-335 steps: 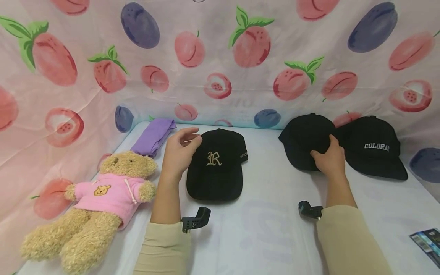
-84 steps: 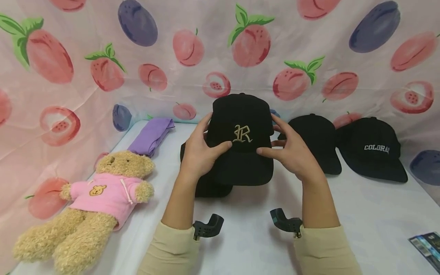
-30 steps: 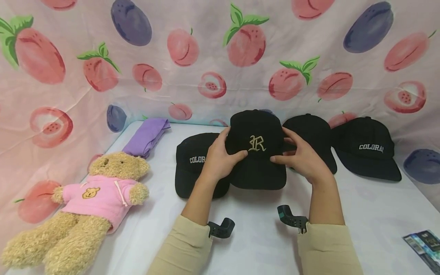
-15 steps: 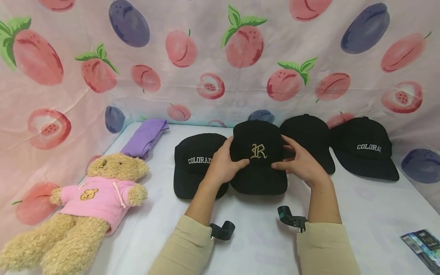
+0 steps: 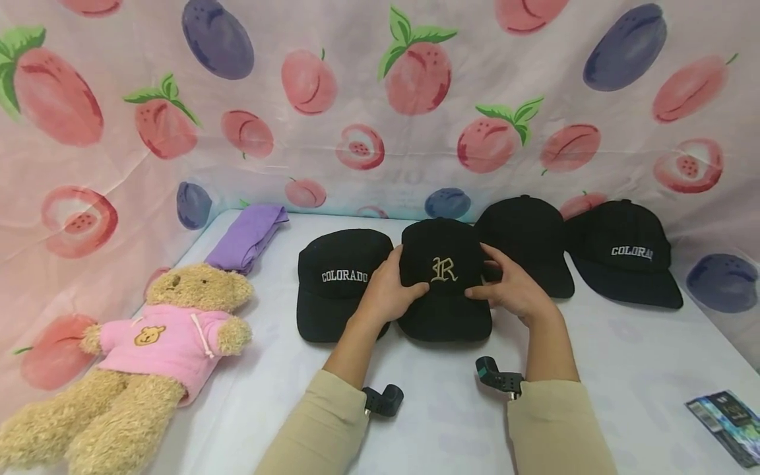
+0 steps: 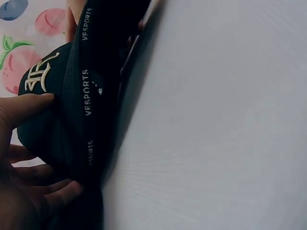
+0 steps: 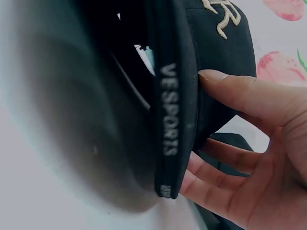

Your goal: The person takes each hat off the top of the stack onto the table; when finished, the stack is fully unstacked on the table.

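Observation:
A black cap (image 5: 442,316) with a gold letter R stands in the middle of the white table, its brim toward me. My left hand (image 5: 388,284) grips its left side, thumb on the front and fingers round the edge. From the other side my right hand (image 5: 513,284) holds it the same way. In the right wrist view, the thumb presses the cap (image 7: 225,52) below the letter. VESPORTS is printed along the dark brim edge in both wrist views. Just left of it sits a black COLORADO cap (image 5: 341,310), partly covered by my left hand.
Behind to the right stand a plain black cap (image 5: 525,237) and another COLORADO cap (image 5: 623,244). A teddy bear (image 5: 172,349) in a pink hoodie lies at left, with a folded purple cloth (image 5: 246,237) behind it. A printed card (image 5: 727,422) lies at the right edge.
Earlier the R cap stood further left, then both hands held it raised before the COLORADO cap. Since then it has moved right and down to the table, uncovering the COLORADO lettering.

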`<state>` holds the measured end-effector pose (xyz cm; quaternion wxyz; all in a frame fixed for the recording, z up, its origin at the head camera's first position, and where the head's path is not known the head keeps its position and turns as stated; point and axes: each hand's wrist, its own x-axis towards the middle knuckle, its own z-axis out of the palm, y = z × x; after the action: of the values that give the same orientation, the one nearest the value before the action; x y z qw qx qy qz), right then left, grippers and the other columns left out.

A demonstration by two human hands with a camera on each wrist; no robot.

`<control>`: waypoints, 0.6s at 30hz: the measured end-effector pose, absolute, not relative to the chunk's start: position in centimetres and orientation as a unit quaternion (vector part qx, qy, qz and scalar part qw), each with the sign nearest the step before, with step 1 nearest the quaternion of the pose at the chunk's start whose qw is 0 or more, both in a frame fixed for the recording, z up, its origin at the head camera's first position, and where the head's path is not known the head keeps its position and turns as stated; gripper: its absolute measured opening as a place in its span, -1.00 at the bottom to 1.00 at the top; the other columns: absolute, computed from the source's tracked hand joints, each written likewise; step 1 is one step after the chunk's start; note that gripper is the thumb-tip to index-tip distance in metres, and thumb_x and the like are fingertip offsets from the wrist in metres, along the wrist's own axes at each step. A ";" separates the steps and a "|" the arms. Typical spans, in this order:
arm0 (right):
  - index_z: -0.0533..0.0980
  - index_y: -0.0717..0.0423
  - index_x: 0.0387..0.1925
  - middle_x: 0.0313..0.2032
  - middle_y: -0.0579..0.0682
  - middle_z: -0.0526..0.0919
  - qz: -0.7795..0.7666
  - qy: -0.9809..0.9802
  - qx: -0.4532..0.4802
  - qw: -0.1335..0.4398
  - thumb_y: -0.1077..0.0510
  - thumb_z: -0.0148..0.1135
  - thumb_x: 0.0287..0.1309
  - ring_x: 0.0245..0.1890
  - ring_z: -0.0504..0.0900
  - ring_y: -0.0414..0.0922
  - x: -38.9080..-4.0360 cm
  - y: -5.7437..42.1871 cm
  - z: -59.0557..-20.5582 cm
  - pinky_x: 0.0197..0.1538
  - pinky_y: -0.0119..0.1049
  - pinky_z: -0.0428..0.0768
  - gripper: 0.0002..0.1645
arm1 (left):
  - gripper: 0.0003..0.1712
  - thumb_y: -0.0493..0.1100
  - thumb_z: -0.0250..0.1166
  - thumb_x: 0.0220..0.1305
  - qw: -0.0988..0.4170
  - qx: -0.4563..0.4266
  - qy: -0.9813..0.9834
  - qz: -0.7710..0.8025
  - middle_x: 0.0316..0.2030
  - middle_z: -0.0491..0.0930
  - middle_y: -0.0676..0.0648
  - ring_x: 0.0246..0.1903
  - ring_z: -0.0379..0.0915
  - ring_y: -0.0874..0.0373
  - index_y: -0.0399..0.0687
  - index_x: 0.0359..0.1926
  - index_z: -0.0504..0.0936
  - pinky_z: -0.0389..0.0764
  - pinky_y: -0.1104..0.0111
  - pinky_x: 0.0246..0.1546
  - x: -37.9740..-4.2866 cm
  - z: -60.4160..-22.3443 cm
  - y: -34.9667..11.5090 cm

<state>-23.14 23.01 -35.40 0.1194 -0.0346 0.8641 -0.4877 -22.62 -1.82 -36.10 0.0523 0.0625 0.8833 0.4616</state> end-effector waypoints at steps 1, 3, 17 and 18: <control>-0.14 -0.13 0.68 0.58 0.33 0.05 -0.487 0.865 -0.034 0.119 0.11 0.49 0.16 0.31 0.40 0.25 -23.2 22.9 -35.5 0.01 -0.16 0.62 0.28 | 0.04 0.00 0.40 0.37 0.052 0.062 0.883 0.463 0.57 0.16 -0.24 0.55 0.13 -0.17 -0.03 0.66 -0.01 0.27 -0.06 0.50 -22.7 -36.2 -1.9; -0.14 -0.12 0.68 0.58 0.32 0.06 -0.485 0.866 -0.034 0.116 0.11 0.49 0.17 0.31 0.39 0.26 -23.3 22.8 -35.7 0.02 -0.15 0.61 0.28 | 0.04 -0.01 0.40 0.37 0.051 0.062 0.882 0.464 0.57 0.16 -0.25 0.55 0.12 -0.18 -0.05 0.66 -0.01 0.26 -0.06 0.50 -22.7 -36.3 -1.9; -0.13 -0.04 0.68 0.56 0.37 0.10 -0.472 0.876 -0.045 0.094 0.09 0.46 0.21 0.48 0.29 0.34 -24.3 20.9 -36.1 0.45 0.30 0.32 0.24 | 0.04 -0.02 0.40 0.36 0.045 0.058 0.890 0.451 0.56 0.17 -0.27 0.55 0.12 -0.17 -0.08 0.65 -0.01 0.25 -0.05 0.51 -24.0 -36.5 -3.5; -0.14 -0.05 0.68 0.56 0.37 0.11 -0.469 0.878 -0.042 0.092 0.09 0.46 0.21 0.49 0.28 0.33 -24.4 20.8 -36.1 0.45 0.31 0.31 0.24 | 0.04 -0.02 0.40 0.36 0.045 0.059 0.890 0.450 0.56 0.17 -0.27 0.55 0.12 -0.17 -0.08 0.65 -0.01 0.25 -0.05 0.51 -24.2 -36.5 -3.5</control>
<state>-24.36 20.77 -36.14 0.0922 -0.0424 0.8775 -0.4687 -24.24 -3.54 -36.48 0.0455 0.0593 0.8900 0.4497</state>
